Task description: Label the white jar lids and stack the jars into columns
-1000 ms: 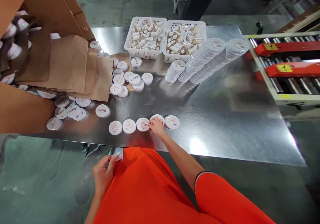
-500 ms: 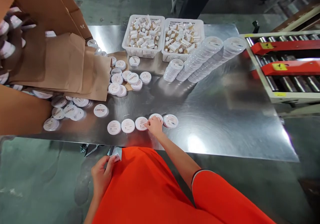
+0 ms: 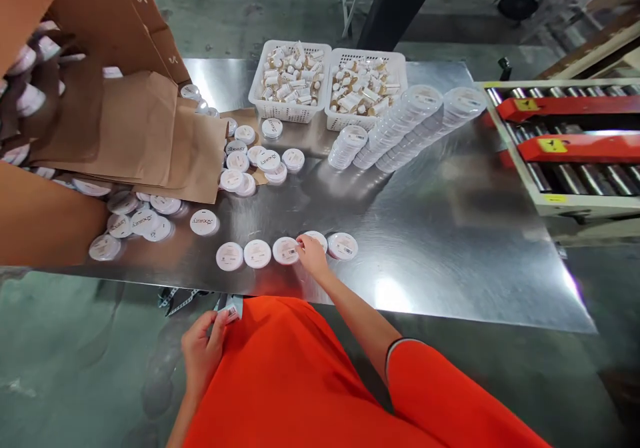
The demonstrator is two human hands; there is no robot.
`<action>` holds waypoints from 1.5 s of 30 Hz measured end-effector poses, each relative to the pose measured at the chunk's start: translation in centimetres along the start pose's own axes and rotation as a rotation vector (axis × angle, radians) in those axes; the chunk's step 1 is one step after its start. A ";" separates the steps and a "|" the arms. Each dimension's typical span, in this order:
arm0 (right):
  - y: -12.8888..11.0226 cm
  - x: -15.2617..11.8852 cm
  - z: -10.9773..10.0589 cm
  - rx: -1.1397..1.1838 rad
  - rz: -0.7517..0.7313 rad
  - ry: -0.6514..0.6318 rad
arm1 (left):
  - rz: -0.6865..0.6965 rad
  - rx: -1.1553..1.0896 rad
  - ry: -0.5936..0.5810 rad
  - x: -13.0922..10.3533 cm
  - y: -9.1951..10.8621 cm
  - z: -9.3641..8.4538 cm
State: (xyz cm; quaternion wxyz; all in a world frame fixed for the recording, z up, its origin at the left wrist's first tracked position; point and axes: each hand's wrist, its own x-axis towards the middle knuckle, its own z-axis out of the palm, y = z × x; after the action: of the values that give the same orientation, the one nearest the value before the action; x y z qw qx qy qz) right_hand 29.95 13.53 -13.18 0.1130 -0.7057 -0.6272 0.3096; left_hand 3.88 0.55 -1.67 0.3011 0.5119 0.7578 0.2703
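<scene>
My left hand [image 3: 204, 343] is closed below the table's front edge, pinching a small sheet of labels [image 3: 233, 310] with a barcode. Along the table's front lies a row of several round white containers. My right hand [image 3: 312, 256] is over the row, its fingers bent and touching between the middle container [image 3: 286, 251] and the one to its right [image 3: 318, 239], which it partly covers. Whether its fingertips hold anything is too small to tell. The rightmost container [image 3: 343, 247] and the leftmost one [image 3: 229, 257] show labels on top.
Two white baskets [image 3: 291, 111] of small bottles stand at the back, beside tall leaning stacks of round containers [image 3: 410, 125]. Loose containers and brown cardboard [image 3: 135, 128] lie left on the metal table [image 3: 450, 248]. A roller conveyor [image 3: 550, 199] is at the right.
The view has shifted slightly, so the table's back part sits lower. My right fingertips have moved a little up, off the middle container's label. My left hand still holds the sheet.
</scene>
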 end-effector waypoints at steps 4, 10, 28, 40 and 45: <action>-5.9 -4.9 0.0 0.584 -0.274 -0.230 | 0.093 0.007 0.058 0.5 0.7 0.0; -13.2 -9.7 -0.4 1.075 -0.280 -0.527 | 0.094 -0.071 0.014 1.0 1.4 0.2; -13.1 -9.3 0.5 0.941 -0.208 -0.312 | 0.173 0.063 0.049 1.0 0.7 0.5; -5.3 -0.3 5.2 0.066 0.173 -0.026 | 0.007 -0.031 -0.001 0.4 -0.7 -0.1; -5.8 -0.3 6.4 -0.013 0.168 -0.078 | 0.007 -0.033 0.001 0.2 -0.6 -0.1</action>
State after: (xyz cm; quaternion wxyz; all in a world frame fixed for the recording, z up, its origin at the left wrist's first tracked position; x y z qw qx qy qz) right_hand 21.48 12.85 -14.89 0.0576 -0.7438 -0.5719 0.3412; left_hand 3.36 0.49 -2.07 0.3082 0.5093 0.7516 0.2841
